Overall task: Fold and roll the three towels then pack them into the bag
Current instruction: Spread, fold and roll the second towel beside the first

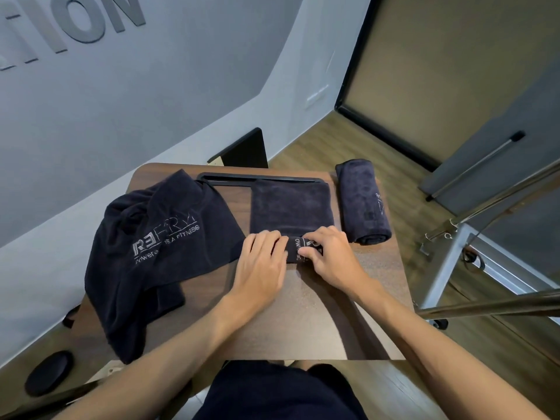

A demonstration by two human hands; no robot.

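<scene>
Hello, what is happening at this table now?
A person is rolling a folded dark towel on the wooden table. The left hand and the right hand both grip the rolled near end. One finished roll lies to the right. A third towel with a logo lies unfolded on the left. No bag is clearly visible.

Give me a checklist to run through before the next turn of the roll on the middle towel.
1. Left hand on the started roll: ok, fingers curled over its left end.
2. Right hand on the roll: ok, pinching its right end.
3. Folded dark flat towel lies smooth ahead of the roll: ok.
4. Finished dark rolled towel clear of the path: ok, apart on the right.
5. Crumpled dark logo towel clear: ok, at left.
6. Bag ready: cannot tell, none seen.
</scene>
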